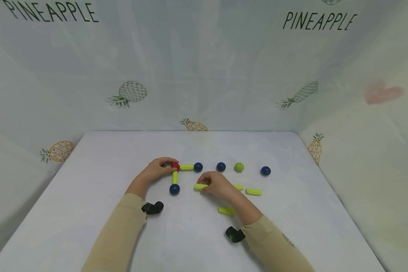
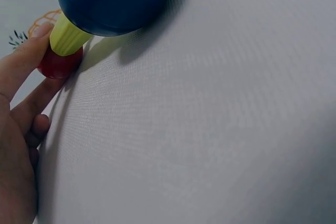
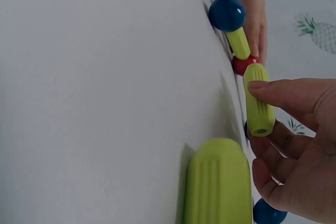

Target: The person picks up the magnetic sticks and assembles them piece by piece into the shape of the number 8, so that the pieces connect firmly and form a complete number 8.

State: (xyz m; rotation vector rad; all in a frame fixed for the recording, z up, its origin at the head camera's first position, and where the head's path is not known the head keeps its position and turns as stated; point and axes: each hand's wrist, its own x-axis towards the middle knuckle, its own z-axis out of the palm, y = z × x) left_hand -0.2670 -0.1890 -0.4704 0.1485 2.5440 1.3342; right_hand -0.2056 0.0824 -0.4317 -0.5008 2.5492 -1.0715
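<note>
My left hand pinches a red ball between thumb and fingers. From that ball one yellow-green rod runs right to a blue ball. Another yellow-green rod reaches toward me to a second blue ball, so the pieces make an L-like corner. My right hand holds a loose yellow-green rod between thumb and fingers, to the right of the near blue ball. Grooves line its side, and a small grey disc marks its end in the right wrist view.
Behind and right of my right hand are a blue ball, a green ball and another blue ball. Loose rods lie beside the hand, further right and nearer me. A pineapple-print cloth surrounds the white table.
</note>
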